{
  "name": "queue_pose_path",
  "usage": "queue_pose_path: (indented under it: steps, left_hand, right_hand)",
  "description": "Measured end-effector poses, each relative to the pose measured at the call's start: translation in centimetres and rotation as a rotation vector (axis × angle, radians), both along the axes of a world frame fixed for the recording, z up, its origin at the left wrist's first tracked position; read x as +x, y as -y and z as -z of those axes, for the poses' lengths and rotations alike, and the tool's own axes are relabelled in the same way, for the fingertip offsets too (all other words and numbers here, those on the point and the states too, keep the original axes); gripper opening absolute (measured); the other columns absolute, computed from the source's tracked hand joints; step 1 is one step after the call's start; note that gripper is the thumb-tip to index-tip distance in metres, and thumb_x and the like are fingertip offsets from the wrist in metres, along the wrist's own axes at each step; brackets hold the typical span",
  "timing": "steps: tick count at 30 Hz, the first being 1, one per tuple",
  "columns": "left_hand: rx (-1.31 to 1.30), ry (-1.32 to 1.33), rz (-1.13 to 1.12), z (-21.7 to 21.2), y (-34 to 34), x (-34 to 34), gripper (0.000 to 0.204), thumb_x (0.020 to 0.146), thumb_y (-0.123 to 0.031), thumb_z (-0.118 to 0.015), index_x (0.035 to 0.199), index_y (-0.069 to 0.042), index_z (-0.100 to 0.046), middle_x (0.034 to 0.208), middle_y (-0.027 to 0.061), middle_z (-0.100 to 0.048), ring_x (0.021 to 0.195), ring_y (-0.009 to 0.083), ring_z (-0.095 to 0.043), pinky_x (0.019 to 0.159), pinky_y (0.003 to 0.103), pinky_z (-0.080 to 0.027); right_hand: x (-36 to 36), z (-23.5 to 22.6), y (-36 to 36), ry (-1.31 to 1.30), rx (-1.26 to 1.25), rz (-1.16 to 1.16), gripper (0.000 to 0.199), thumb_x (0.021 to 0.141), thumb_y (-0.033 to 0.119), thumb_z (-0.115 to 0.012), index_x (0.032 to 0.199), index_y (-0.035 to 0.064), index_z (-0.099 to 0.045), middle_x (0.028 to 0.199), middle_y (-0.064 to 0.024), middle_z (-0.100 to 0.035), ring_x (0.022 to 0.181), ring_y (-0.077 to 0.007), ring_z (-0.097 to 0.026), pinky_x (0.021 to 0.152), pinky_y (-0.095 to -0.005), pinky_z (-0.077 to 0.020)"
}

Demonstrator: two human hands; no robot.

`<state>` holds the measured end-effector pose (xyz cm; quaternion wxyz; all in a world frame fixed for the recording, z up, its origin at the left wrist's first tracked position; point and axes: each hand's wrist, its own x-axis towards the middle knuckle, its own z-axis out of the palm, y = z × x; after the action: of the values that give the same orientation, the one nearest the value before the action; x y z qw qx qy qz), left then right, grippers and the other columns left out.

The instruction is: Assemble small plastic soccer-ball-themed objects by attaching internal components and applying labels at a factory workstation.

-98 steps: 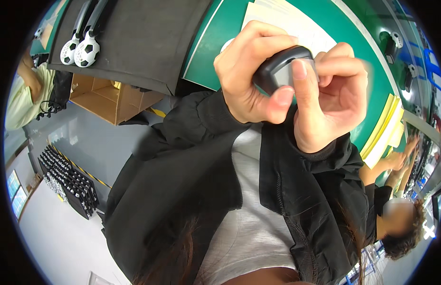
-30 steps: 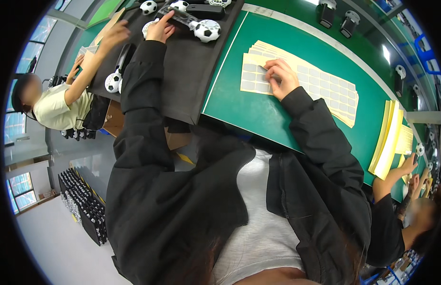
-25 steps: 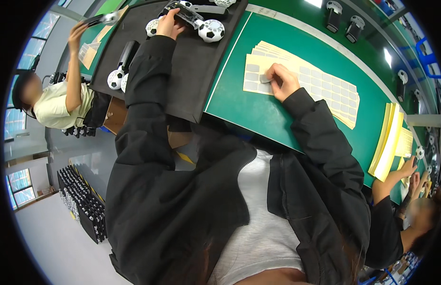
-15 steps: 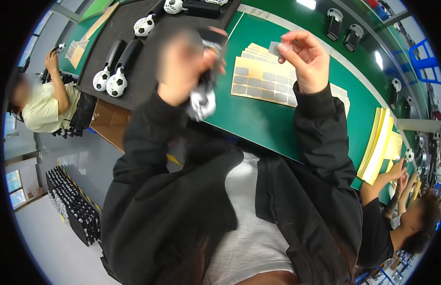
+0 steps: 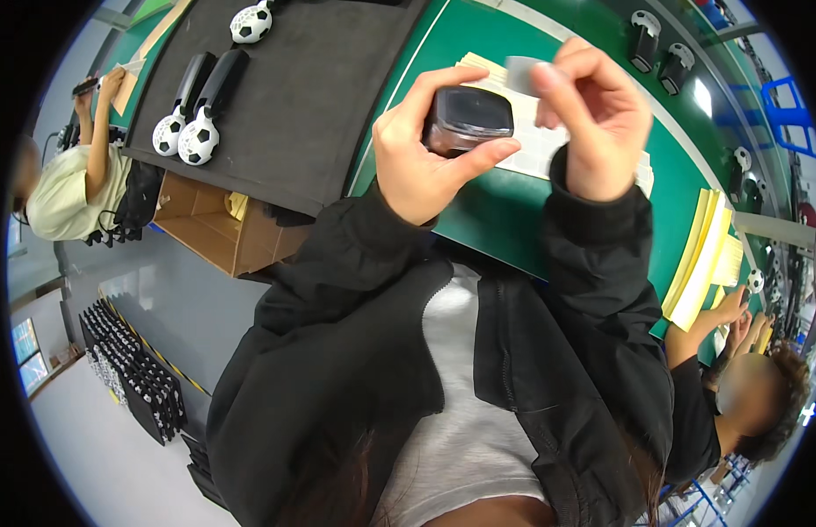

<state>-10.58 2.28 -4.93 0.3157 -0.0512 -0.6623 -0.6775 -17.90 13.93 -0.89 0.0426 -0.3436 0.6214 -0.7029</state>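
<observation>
My left hand [image 5: 412,162] wraps round a black handheld device [image 5: 475,109], its flat, rounded black end turned upward. The rest of that device is hidden by my fingers and the angle. Close to its right, my right hand [image 5: 601,132] pinches a small grey label [image 5: 520,75] between thumb and fingers. The label is held just above the device's end, apart from it. Beneath both hands, pale yellow sheets of grey labels [image 5: 533,156] lie on the green table [image 5: 491,211], partly covered.
On a dark mat [image 5: 293,105] at left lie black-handled devices with football-patterned heads [image 5: 199,138]. An open cardboard box [image 5: 197,233] sits below. Yellow papers [image 5: 696,263] lie at right. More devices [image 5: 643,42] stand across the table. People work at left [image 5: 69,198] and right [image 5: 699,430].
My left hand has brought the device rightward from over the mat's edge, turning its flat end up. The right hand, still pinching the grey label, has shifted slightly right and down.
</observation>
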Motion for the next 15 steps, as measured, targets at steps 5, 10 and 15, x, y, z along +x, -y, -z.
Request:
queue_pose_path:
  steps: [5,10,15]
  left_hand:
    - [-0.264,-0.205,-0.247,2.0,-0.2,-0.9,0.043,0.065,-0.03,-0.073,0.092,-0.002,-0.054,0.076,0.0072,-0.058,0.056,0.0174,-0.054,0.052,0.026,-0.045]
    - [-0.216,-0.3,-0.214,2.5,-0.4,-1.2,0.047,0.067,-0.044,-0.068,0.087,-0.004,-0.055,0.074,0.0065,-0.057,0.056,0.0185,-0.052,0.051,0.027,-0.044]
    - [-0.19,-0.3,-0.223,2.9,-0.5,-1.4,0.051,0.07,-0.052,-0.061,0.086,-0.004,-0.055,0.072,0.0056,-0.057,0.054,0.0185,-0.051,0.049,0.027,-0.042]
  right_hand:
    - [1.5,-1.3,-0.4,0.367,-0.019,-0.1,0.01,0.071,0.001,-0.064,0.066,0.0016,-0.055,0.062,-0.0008,-0.045,0.05,-0.0067,-0.04,0.047,-0.0147,-0.0357]
    - [1.7,-0.8,-0.2,0.343,0.07,-0.209,0.012,0.071,0.001,-0.065,0.064,0.0018,-0.055,0.06,0.0004,-0.042,0.049,-0.0067,-0.039,0.045,-0.0148,-0.0351]
    - [2.1,-1.2,0.0,0.377,0.121,-0.193,0.013,0.07,-0.001,-0.065,0.062,0.0015,-0.055,0.059,0.001,-0.04,0.048,-0.0069,-0.039,0.046,-0.0149,-0.0357]
